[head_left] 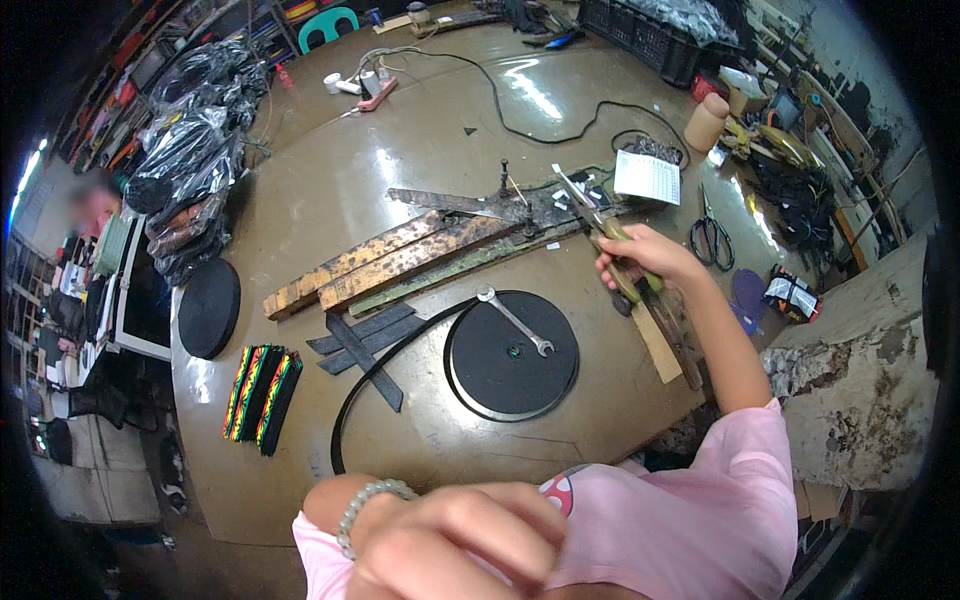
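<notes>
My right hand (640, 262) is closed around a metal hand tool (652, 284) with olive-green handles, over the right side of the table. Its long tips point away from me, towards the far end of a wooden and metal bench jig (410, 255); the exact kind is unclear. My left hand (455, 545), with a beaded bracelet (358, 515) at the wrist, is raised close in front of my chest. Its fingers are curled, with the tips hidden. Beyond it lies a roll of black strap (480, 375) with a wrench (515, 322) on top.
Black strap pieces (370, 345) lie left of the roll. Patterned bands (262, 400) and another black roll (209, 308) sit at the left edge. Scissors (710, 235), a white paper pad (647, 178) and a bottle (706, 122) are on the right. A power strip (377, 95) trails a cable.
</notes>
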